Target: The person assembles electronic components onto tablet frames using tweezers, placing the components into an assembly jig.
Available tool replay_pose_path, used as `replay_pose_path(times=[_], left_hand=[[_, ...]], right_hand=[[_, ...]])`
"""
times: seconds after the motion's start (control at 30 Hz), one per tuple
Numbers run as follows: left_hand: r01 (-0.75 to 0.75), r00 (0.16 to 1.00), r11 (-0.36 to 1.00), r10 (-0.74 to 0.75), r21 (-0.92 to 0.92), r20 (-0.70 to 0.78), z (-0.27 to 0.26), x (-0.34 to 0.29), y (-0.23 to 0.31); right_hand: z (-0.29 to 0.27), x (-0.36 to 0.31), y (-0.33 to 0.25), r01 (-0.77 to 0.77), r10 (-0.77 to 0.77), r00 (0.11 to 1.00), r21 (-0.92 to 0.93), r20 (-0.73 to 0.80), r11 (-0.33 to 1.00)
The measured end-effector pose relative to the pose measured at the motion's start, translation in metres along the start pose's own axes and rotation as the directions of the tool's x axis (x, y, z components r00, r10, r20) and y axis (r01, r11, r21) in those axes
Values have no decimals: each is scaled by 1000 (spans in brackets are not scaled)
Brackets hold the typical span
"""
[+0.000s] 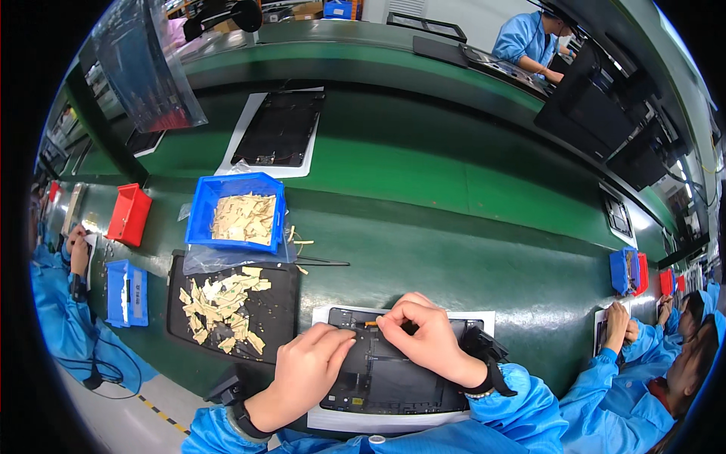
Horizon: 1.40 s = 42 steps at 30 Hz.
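Observation:
A black tablet housing (404,382) lies in front of me on a white sheet (325,421). Over its upper left corner, my left hand (306,367) has thumb and fingers pressed together; anything between the tips is too small or hidden to name. My right hand (425,333) is curled in a pinch at the housing's upper edge. A short orange strip (370,324) sticks out at its thumb and index fingertips, seemingly held there. The two hands are close together but apart. Dark bands with small boxes circle both wrists.
A black tray (286,318) of peeled tan backing pieces (223,306) sits left of the housing. Behind it, a blue bin (198,219) holds more scraps; tweezers (325,262) lie alongside. Another tablet housing (280,127) rests farther back. Co-workers (620,378) sit on both sides.

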<state>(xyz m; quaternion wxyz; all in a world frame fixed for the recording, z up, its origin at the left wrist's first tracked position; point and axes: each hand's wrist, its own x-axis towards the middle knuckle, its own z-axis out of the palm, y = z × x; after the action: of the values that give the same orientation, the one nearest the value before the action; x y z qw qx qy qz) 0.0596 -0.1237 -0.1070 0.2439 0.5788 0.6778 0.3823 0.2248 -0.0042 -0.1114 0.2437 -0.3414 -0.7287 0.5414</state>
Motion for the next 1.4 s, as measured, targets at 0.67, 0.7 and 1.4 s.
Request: replay_pose_path(times=[0.67, 0.7, 1.4], left_hand=[[-226, 941, 756, 332, 615, -62, 16, -2, -11], [-226, 941, 756, 332, 615, -62, 16, -2, -12], [-210, 954, 774, 295, 597, -46, 19, 2, -10]], right_hand=[[16, 7, 17, 211, -287, 955, -501, -79, 839], [16, 7, 17, 211, -287, 955, -501, -80, 840], [17, 7, 18, 261, -364, 929, -568, -73, 780]])
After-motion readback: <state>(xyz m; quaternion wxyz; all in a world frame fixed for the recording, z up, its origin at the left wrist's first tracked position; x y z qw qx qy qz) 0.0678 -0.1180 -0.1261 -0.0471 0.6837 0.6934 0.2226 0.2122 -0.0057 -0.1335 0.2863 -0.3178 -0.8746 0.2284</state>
